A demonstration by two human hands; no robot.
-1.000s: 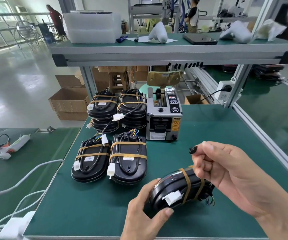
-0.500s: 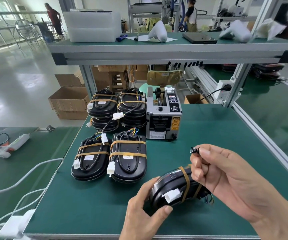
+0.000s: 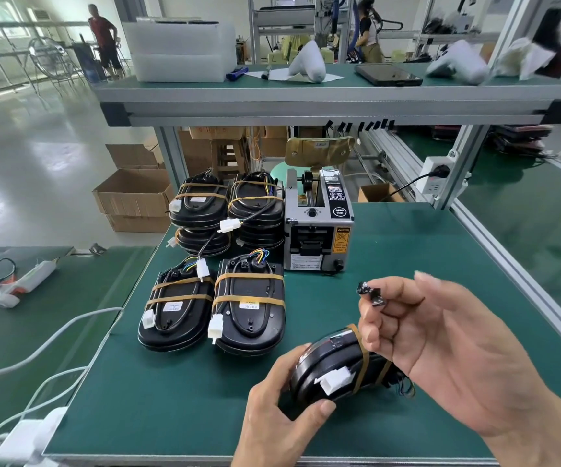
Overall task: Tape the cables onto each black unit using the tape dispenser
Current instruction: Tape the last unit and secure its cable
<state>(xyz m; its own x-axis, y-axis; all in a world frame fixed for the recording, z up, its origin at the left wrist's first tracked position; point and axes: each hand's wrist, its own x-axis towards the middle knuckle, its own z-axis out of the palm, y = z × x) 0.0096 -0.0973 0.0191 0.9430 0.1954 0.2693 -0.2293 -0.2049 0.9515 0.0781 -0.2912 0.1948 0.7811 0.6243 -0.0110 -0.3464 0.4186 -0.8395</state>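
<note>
- Far left, taped black units [image 3: 216, 306] sit stacked on the green table [image 3: 171, 416].
- Left hand [image 3: 280, 421] grips the black unit [image 3: 334, 367], tilted near the front edge.
- Tape dispenser [image 3: 317, 227] stands behind.
- Right hand [image 3: 440, 348] pinches a crumpled black scrap [image 3: 370, 294] above it.

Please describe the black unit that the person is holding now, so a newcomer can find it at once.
On the green table, look nearest the camera, in front of the tape dispenser. The black unit there lies tilted in the left hand; the other taped units sit flat, untouched, further left.
</note>
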